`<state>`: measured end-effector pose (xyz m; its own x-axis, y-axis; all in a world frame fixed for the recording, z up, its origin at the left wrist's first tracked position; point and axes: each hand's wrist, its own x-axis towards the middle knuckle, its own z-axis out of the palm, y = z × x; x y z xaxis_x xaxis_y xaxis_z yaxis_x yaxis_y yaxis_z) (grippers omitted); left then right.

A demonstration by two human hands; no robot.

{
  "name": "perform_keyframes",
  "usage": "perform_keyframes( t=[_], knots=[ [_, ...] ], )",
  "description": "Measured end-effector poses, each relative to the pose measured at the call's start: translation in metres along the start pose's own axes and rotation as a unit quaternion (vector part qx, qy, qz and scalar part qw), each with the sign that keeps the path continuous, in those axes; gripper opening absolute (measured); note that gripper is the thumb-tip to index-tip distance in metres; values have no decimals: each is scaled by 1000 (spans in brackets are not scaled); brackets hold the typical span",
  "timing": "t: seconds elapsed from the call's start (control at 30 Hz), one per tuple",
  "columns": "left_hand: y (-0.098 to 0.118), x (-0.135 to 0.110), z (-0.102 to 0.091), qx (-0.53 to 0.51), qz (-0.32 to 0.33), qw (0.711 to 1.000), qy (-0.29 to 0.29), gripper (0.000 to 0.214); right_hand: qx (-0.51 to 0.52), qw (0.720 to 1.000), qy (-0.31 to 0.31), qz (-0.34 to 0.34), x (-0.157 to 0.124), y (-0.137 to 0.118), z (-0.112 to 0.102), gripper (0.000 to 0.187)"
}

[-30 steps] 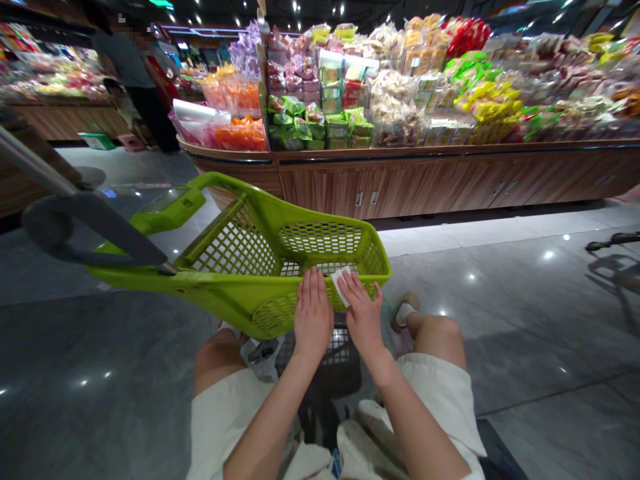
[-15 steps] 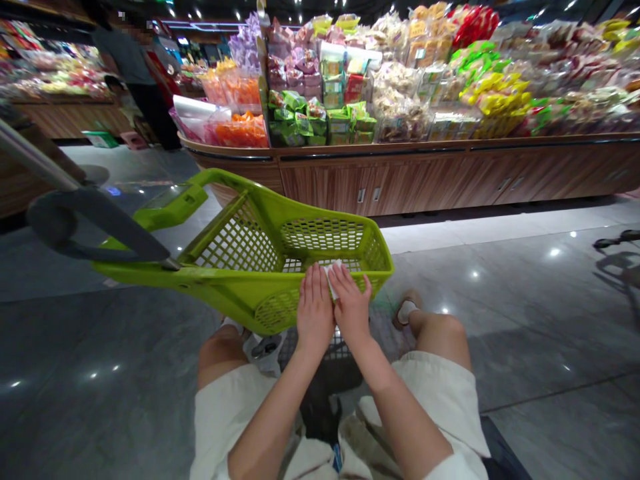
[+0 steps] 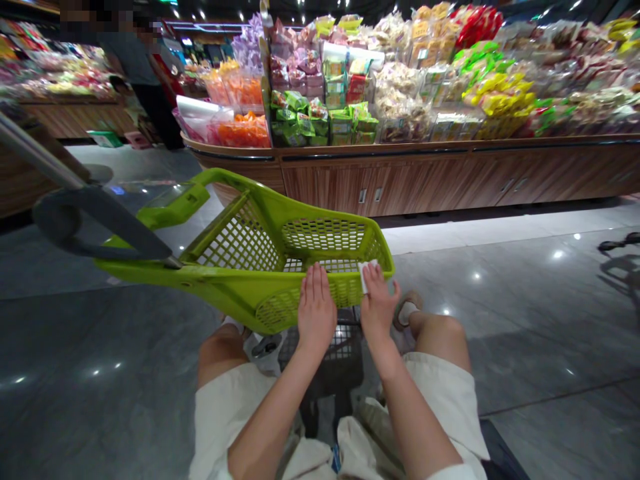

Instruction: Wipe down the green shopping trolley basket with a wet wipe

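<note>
In the head view a green plastic shopping cart basket (image 3: 240,283) with lattice sides stands across my knees. My left hand (image 3: 317,303) lies on its near rim with the fingers stretched out flat, holding nothing. Farther right on the same rim, near the basket's end corner, my right hand (image 3: 377,297) presses down a folded white tissue (image 3: 364,277). Part of the tissue is hidden under the fingers. A grey looped handle (image 3: 105,223) on a metal pole rises at the cart's left end. The visible basket floor carries no goods.
Behind the cart runs a wooden display counter (image 3: 425,177) heaped with packaged snacks (image 3: 400,93). A person (image 3: 143,73) stands at the far left. A dark lower rack (image 3: 345,340) sits between my legs. Dark wheels (image 3: 620,243) show on the floor at right.
My right hand has slid right along the rim with the white tissue, away from my left hand. The left hand stays in nearly the same place on the rim.
</note>
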<state>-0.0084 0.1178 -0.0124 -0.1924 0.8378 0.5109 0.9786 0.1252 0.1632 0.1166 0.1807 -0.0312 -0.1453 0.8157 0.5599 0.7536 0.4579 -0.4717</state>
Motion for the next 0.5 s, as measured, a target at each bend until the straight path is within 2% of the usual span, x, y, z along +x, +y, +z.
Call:
perform_keyframes(
  t=[0.1,0.17,0.23,0.3,0.4,0.5],
  knots=[
    [0,0,2,11,0,1000,0,68,37,992,-67,-99,1,-40,6,73],
    [-2,0,2,11,6,1000,-2,68,46,986,-92,-134,1,-46,4,74],
    [-3,-1,1,4,10,1000,-5,70,37,984,-97,-145,1,-32,-2,76],
    [-4,-1,0,-2,12,1000,-5,73,20,989,-81,-125,1,-3,-8,77],
    [-4,-1,-1,-2,12,1000,-3,73,13,999,-22,-21,0,43,-13,74],
    [-1,-1,-1,0,6,1000,2,72,24,997,25,67,-1,61,-11,71]
  ],
)
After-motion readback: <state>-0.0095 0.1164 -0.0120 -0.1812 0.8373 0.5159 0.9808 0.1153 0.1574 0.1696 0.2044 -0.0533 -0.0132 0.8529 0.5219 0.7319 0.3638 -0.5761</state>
